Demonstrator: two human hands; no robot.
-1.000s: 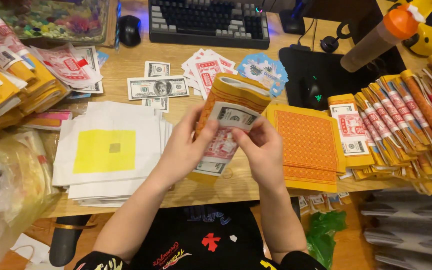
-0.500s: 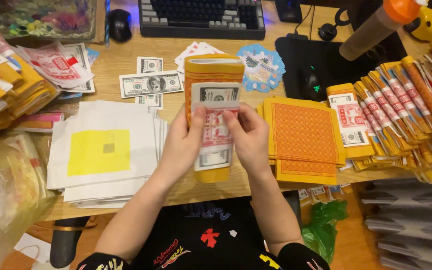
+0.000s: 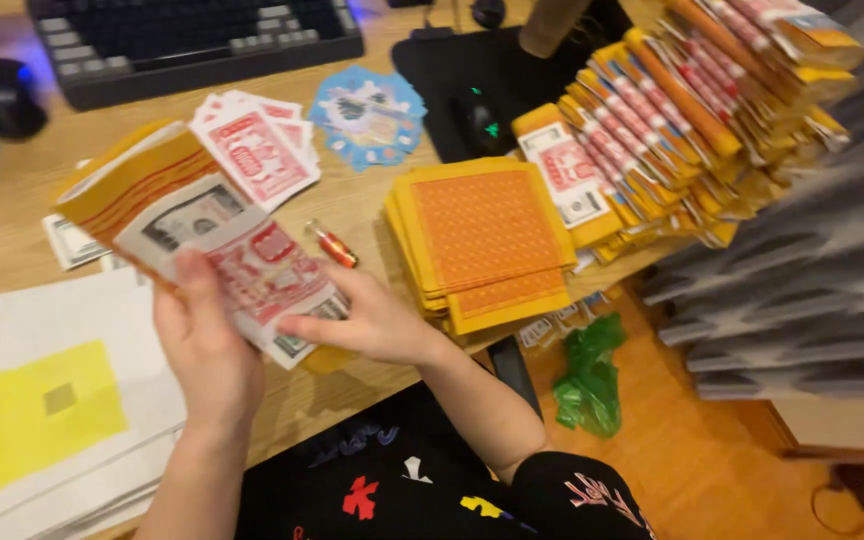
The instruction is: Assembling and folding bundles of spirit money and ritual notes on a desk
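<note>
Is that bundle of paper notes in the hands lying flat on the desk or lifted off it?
Lifted and tilted. The left hand grips the bundle from below, the right hand pinches its lower corner, and the desk shows beneath it.

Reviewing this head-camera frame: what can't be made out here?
- Head view: the bundle of paper notes is partly covered by the left hand and right hand; its underside is hidden.
- White sheets with a yellow square: cut off by the left and bottom edges.
- Keyboard: cut off by the top edge.
- Grey stack at right: motion-blurred, kind unclear.
- Orange paper pile: lower sheets hidden.
</note>
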